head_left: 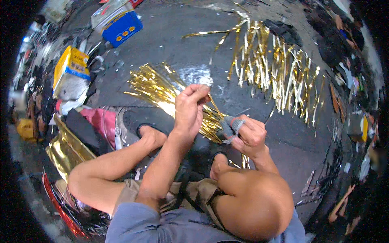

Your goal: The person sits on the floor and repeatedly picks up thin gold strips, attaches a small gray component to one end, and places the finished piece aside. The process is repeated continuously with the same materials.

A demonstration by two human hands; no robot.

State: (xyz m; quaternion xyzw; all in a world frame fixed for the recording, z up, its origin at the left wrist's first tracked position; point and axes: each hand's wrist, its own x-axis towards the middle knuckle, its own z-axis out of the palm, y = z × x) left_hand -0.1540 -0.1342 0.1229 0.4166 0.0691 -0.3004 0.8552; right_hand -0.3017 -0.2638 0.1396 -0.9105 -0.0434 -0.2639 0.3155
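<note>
My left hand (188,107) is raised in front of me, its thumb and fingers pinched on the upper end of a thin gold foil strip (215,105). The strip slants down to my right hand (252,135), whose fingers are closed around the gathered end of a gold tinsel bundle (152,87). Grey knitted cloth with an orange line (234,124) covers some of the right fingers. The loose strips of the bundle fan out on the dark floor, up and to the left, passing behind my left hand. The exact grip of the right fingertips is hidden.
A gold and silver tinsel fringe (263,56) lies spread at the far right. Blue (122,28) and yellow (72,67) boxes stand at the left. Nearer are pink cloth (101,123), a gold foil sheet (67,152) and red tinsel (60,210). Scraps litter the right side.
</note>
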